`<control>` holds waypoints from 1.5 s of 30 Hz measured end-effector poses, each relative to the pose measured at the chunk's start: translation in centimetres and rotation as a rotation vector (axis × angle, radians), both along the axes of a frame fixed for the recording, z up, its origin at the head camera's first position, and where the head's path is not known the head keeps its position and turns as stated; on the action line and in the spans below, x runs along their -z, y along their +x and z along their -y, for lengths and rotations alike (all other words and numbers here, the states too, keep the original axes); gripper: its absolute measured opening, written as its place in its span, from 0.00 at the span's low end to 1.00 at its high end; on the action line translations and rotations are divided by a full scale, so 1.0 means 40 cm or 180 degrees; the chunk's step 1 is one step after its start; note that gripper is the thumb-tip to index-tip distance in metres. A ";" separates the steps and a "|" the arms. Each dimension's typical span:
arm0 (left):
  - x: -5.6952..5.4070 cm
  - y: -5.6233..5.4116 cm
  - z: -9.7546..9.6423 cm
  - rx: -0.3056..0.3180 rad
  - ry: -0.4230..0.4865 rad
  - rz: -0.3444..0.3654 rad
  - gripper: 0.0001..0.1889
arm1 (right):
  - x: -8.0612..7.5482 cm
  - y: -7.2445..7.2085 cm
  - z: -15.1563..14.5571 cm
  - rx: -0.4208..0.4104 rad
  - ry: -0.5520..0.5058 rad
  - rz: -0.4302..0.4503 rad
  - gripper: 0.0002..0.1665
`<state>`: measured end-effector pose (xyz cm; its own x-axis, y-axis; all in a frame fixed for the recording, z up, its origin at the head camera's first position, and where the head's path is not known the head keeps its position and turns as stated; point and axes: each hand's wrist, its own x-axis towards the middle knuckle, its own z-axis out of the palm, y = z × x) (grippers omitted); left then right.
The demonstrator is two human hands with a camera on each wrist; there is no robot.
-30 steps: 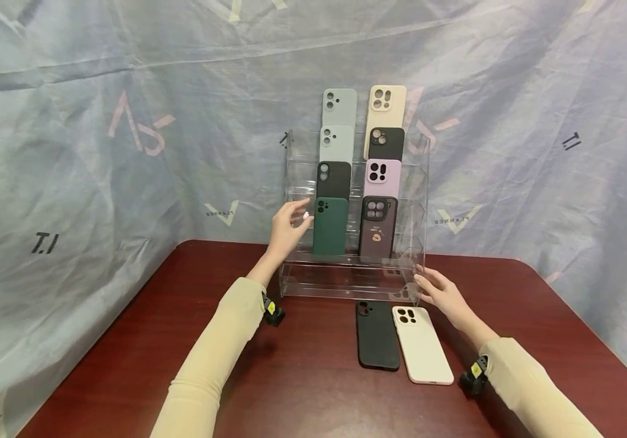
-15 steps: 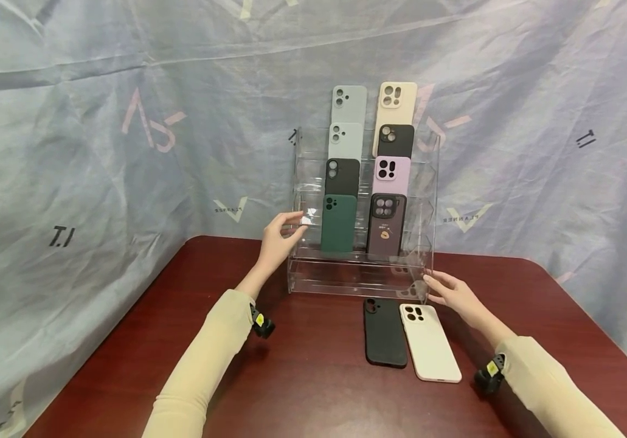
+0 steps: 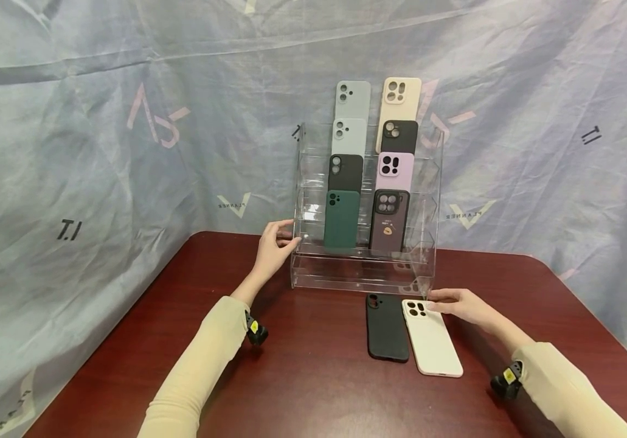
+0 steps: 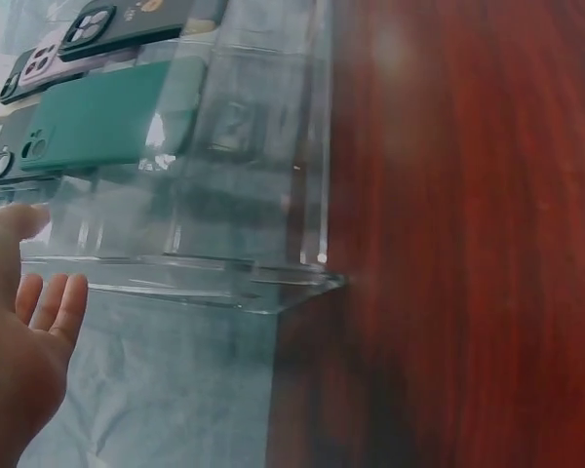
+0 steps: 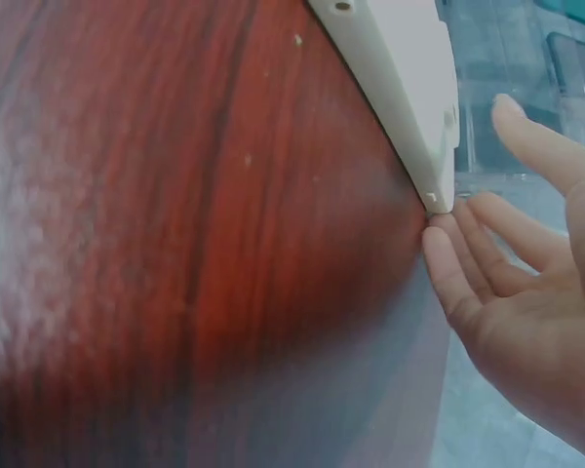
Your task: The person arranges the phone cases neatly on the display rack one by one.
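My left hand [image 3: 273, 249] is at the left side of a clear acrylic tiered stand [image 3: 359, 282], its fingertips right by the side panel. In the left wrist view, its thumb and fingers are spread apart with nothing between them. A green phone case [image 3: 340, 222] leans in the stand close by. My right hand [image 3: 471, 307] reaches over the top right corner of a white phone case [image 3: 438, 347] lying on the table. In the right wrist view, fingertips are right at that case's [image 5: 409, 93] corner, with the thumb raised clear. A black phone case [image 3: 387, 331] lies beside it.
The stand bears two columns of phone cases, among them a purple case [image 3: 395, 172], a dark brown case [image 3: 389, 225] and a cream case [image 3: 401, 106] at the top. A reddish-brown table [image 3: 313, 377] lies beneath, with a grey fabric backdrop [image 3: 236, 121] behind.
My left hand has moved down and left along the stand's side, away from the green case. My right hand has left the stand's lower right corner and come down to the white phone case.
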<state>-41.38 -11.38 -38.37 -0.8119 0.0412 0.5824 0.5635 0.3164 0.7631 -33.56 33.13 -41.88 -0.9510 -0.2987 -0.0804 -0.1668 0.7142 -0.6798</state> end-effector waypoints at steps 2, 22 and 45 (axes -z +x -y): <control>0.008 -0.002 -0.001 0.0008 0.0012 0.0058 0.26 | -0.005 0.005 0.003 -0.0042 0.0052 0.0034 0.39; 0.053 0.014 0.006 -0.0062 -0.0253 0.0259 0.24 | -0.011 0.039 0.002 -0.0306 0.0137 -0.0127 0.40; 0.035 0.001 0.034 0.0370 -0.0385 0.0932 0.27 | -0.056 0.053 -0.006 0.0408 -0.0729 -0.0394 0.30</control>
<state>-41.35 -12.74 -39.76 -0.9298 0.1980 0.3103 0.3634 0.3609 0.8589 -31.45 33.36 -39.64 -0.9805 -0.1725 0.0942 -0.1768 0.5650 -0.8059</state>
